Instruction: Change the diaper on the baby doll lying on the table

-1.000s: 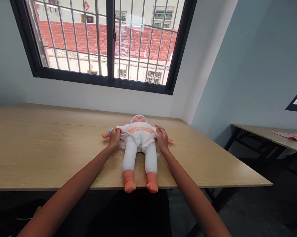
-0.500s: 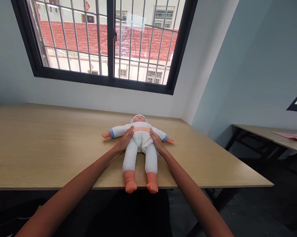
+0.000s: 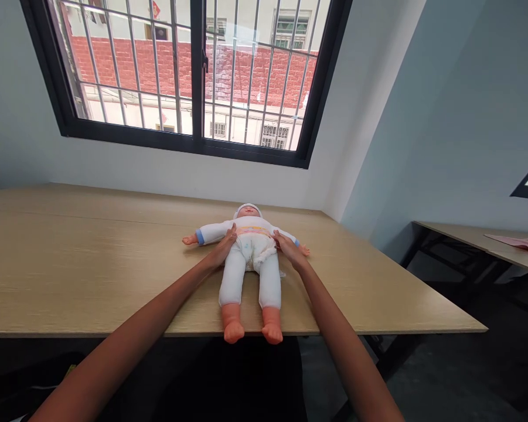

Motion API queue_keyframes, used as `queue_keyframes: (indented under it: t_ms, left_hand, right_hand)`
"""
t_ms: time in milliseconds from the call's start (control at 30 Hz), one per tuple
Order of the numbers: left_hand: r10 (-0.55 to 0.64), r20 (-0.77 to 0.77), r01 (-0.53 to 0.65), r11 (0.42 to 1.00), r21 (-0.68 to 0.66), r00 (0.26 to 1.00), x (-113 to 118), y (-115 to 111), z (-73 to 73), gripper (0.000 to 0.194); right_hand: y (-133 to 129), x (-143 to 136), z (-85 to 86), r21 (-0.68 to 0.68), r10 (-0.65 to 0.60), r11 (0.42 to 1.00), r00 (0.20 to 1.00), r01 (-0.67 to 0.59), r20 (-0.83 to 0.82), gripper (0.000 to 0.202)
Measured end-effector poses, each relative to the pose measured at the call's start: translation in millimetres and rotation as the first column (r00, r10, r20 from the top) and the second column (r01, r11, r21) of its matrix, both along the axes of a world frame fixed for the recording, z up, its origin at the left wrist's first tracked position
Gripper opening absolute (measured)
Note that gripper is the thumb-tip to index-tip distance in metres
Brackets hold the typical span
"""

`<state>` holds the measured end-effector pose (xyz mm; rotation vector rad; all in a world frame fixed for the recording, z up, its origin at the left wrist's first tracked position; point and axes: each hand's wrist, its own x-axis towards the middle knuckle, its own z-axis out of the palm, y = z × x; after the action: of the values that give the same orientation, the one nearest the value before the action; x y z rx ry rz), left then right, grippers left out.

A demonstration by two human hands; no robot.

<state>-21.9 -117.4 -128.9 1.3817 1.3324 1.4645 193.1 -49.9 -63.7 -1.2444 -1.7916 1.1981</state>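
Observation:
A baby doll [image 3: 234, 275] in white clothing with blue cuffs lies on its back, its head toward the window and its feet at the table's near edge. Around its hips is a white diaper [image 3: 251, 245] with an orange and pink band at the waist. My left hand [image 3: 225, 246] rests against the left side of the diaper, fingers pointing up toward the waist. At the right side of the waist, my right hand [image 3: 287, 246] touches the diaper's edge with its fingertips; what they pinch, if anything, is too small to tell.
The doll lies on a light wooden table [image 3: 114, 264] set against the wall below a barred window [image 3: 193, 76]. Farther right stands a second table [image 3: 461, 235] with a pink cloth [image 3: 518, 242] on it.
My right hand has moved slightly right and outward from the front of the diaper to its side edge. My left hand has barely moved.

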Motion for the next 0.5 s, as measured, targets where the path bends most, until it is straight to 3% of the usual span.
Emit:
queue_keyframes:
  t_ms: [67, 133, 200, 267, 333, 400, 500]
  left_hand:
    - [-0.005, -0.003, 0.005, 1.0, 0.017, 1.0, 0.1, -1.2, 1.4, 0.05]
    - [-0.015, -0.003, 0.016, 0.999, 0.029, 1.0, 0.8, -3.3, 2.6, 0.05]
    - [-0.017, -0.012, 0.017, 0.999, 0.029, 1.0, 1.8, -5.7, 3.3, 0.052]
    - [0.005, -0.035, -0.004, 0.999, 0.032, 0.999, 2.5, -7.5, 3.6, 0.054]
    - [0.042, -0.081, -0.039, 0.999, 0.034, 0.996, 1.9, -9.0, 4.2, 0.058]
    - [0.08, -0.153, -0.075, 0.996, 0.041, 0.985, 0.2, -11.5, 7.2, 0.062]
    - [0.165, -0.31, -0.126, 0.982, 0.141, 0.936, -0.5, -19.6, 20.7, 0.061]
  right_hand:
    - [6.1, 12.8, 5.2, -0.07, -0.054, 0.996, 0.998, 0.056, 0.024, 0.029]
    - [11.2, 26.4, 9.7, -0.099, -0.017, 0.995, 0.995, 0.026, 0.096, 0.033]
    - [13.0, 36.6, 12.6, -0.167, 0.157, 0.978, 0.964, -0.122, 0.215, 0.033]
    - [10.8, 40.0, 13.1, -0.297, 0.351, 0.92, 0.876, -0.256, 0.332, 0.024]
    - [6.4, 36.8, 11.4, -0.395, 0.456, 0.87, 0.787, -0.295, 0.416, 0.013]
    - [2.2, 30.4, 9.1, -0.416, 0.472, 0.863, 0.752, -0.287, 0.461, 0.009]
    - [-1.0, 23.5, 8.7, -0.366, 0.448, 0.882, 0.771, -0.297, 0.453, 0.011]
